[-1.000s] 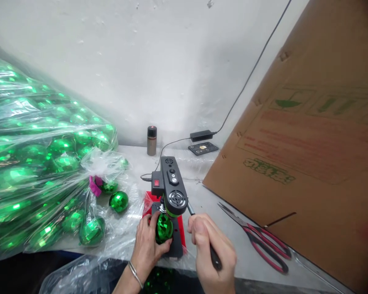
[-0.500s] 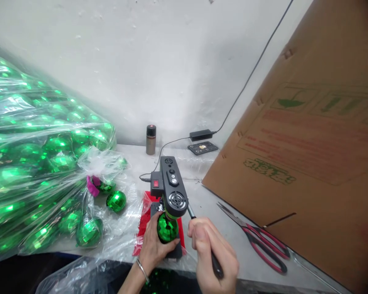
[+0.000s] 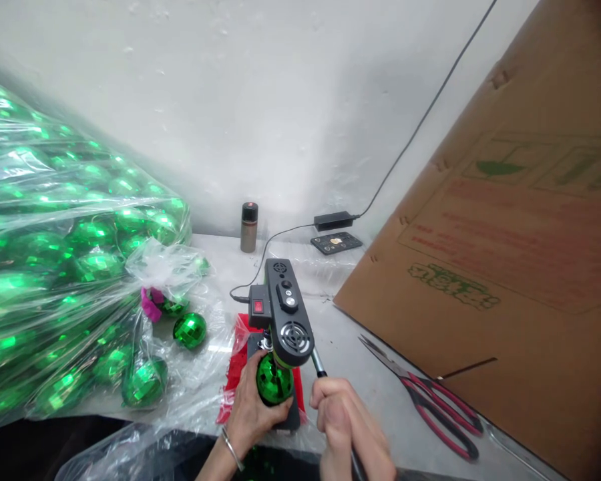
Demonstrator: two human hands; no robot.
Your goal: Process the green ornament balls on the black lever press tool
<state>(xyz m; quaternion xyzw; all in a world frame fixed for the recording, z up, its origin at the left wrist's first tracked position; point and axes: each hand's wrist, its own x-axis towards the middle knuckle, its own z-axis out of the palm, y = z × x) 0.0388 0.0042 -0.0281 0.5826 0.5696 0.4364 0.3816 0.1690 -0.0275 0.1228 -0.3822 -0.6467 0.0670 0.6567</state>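
Right of held ball (image 3: 274, 382), carton (image 3: 545, 267), illegible lettering (image 3: 453, 286)

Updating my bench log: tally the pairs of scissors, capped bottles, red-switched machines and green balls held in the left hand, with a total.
Pair of scissors: 1
Capped bottle: 1
Red-switched machine: 1
Green ball in the left hand: 1
Total: 4

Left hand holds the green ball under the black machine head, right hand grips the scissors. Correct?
No: the head view shows the right hand gripping a lever, not the scissors. The left hand holds the green ball under the black machine head.
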